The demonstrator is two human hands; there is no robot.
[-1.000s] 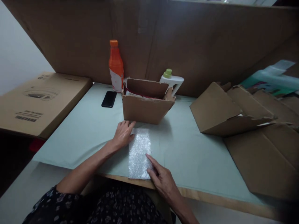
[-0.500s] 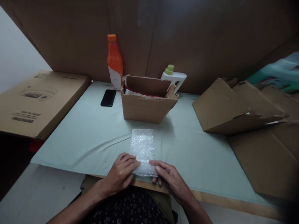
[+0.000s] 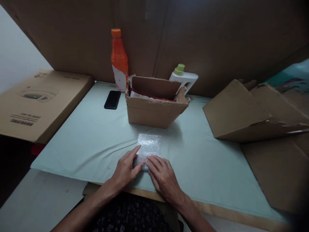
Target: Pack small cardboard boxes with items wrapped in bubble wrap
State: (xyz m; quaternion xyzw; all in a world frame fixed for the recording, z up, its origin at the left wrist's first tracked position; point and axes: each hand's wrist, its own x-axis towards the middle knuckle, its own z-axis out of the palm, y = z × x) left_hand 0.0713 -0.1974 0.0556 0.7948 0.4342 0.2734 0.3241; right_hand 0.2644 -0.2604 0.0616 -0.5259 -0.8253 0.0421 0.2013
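A clear sheet of bubble wrap [image 3: 150,143] lies on the green cloth near the front edge of the table, its near part folded over. My left hand [image 3: 125,169] grips the left side of that fold, index finger along the edge and thumb at the near end. From the right, my right hand [image 3: 163,175] holds the fold with its fingers together on top; its thumb is beneath the fingers at the near side. Whether anything is wrapped inside I cannot tell. Just beyond the wrap stands an open cardboard box [image 3: 151,111] with red and white packets in it.
A black phone [image 3: 112,100] and an orange bottle [image 3: 120,64] are left of the box. Behind it stands a white bottle with a green cap [image 3: 184,77]. Opened cardboard boxes [image 3: 236,112] lie on the right, a flat printed carton [image 3: 43,106] on the left.
The bubble wrap is folded further away from me and looks shorter. Both hands have moved forward with the fold, and my right fingers now lie over its top.
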